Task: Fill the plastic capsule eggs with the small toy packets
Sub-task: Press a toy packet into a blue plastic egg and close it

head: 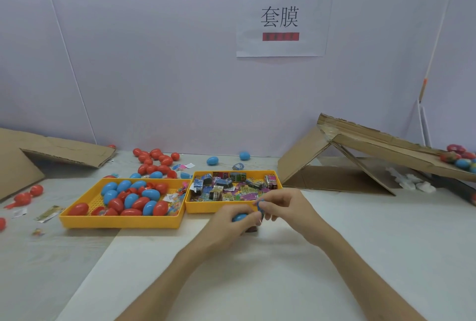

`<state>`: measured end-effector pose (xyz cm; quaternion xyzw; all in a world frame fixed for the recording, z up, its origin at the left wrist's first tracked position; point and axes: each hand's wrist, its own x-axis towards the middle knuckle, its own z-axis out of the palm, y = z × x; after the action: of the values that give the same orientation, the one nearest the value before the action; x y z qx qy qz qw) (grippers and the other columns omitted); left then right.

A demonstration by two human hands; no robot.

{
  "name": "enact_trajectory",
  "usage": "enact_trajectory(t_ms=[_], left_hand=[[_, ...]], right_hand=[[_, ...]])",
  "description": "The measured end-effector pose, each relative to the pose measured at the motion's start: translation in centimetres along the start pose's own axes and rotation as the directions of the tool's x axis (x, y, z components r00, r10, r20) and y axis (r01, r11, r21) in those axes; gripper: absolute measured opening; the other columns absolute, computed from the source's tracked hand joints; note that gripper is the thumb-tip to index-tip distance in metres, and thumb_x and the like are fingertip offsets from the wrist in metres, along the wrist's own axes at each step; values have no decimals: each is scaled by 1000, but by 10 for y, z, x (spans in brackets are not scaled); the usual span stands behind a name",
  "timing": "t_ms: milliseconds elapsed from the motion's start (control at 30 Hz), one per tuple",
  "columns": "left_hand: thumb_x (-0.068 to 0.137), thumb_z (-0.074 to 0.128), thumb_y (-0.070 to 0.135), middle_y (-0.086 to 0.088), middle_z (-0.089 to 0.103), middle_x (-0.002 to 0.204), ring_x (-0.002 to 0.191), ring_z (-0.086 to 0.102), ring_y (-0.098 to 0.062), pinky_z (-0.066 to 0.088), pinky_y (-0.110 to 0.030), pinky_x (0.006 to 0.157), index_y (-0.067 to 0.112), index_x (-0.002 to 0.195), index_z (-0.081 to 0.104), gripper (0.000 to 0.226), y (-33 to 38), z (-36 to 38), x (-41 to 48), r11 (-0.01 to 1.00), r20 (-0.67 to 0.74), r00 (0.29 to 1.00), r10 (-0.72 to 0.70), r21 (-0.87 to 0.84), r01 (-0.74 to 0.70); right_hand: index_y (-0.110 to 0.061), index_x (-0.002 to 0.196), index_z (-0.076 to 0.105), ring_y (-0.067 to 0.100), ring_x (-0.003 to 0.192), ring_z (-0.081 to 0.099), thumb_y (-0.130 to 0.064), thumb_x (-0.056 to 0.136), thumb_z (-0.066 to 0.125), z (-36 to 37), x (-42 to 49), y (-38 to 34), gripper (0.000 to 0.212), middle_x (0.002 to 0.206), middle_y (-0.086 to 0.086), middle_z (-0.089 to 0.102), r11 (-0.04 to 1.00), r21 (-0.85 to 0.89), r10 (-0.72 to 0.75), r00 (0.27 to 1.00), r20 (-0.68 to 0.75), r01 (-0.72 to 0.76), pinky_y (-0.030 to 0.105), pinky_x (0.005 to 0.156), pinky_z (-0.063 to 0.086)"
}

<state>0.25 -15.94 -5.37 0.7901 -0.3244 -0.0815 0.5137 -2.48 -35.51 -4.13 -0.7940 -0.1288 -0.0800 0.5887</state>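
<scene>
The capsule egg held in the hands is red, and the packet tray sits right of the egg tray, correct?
No. The head view shows the capsule egg between the left hand and right hand is blue, not red. The packet tray does sit right of the egg tray.

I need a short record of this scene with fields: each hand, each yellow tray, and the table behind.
left hand: grips a blue egg
right hand: pinches a blue piece beside that egg
left tray: red and blue eggs
right tray: toy packets
behind trays: loose red eggs on the table
</scene>
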Motion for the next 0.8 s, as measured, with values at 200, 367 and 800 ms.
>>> enact_trajectory(t_ms=[200,367,800], left_hand=[[102,48,50,14,56,62,50,45,-2,33,-16,43,35,87,76,36,3,-2,-3,986,-26,992,-124,-115,120],[98,49,55,11,56,60,48,45,-1,33,-15,43,37,79,71,35,4,-1,-2,973,-28,988,-155,-180,147],[102,57,26,9,56,60,54,47,-4,33,-16,46,30,72,71,33,3,-3,0,981,-31,987,-157,-122,152]], right_hand=[[-21,95,77,15,73,65,-7,87,75,3,-2,-3,16,80,5,74,1000,15,-11,999,41,11,24,65,51],[-21,98,75,36,84,69,-5,81,81,2,-1,-4,25,87,9,75,1000,17,8,998,66,-9,40,77,57],[-21,110,70,15,73,69,-10,91,71,1,0,-1,22,82,2,75,1000,-21,-15,1000,-6,15,25,65,53]])
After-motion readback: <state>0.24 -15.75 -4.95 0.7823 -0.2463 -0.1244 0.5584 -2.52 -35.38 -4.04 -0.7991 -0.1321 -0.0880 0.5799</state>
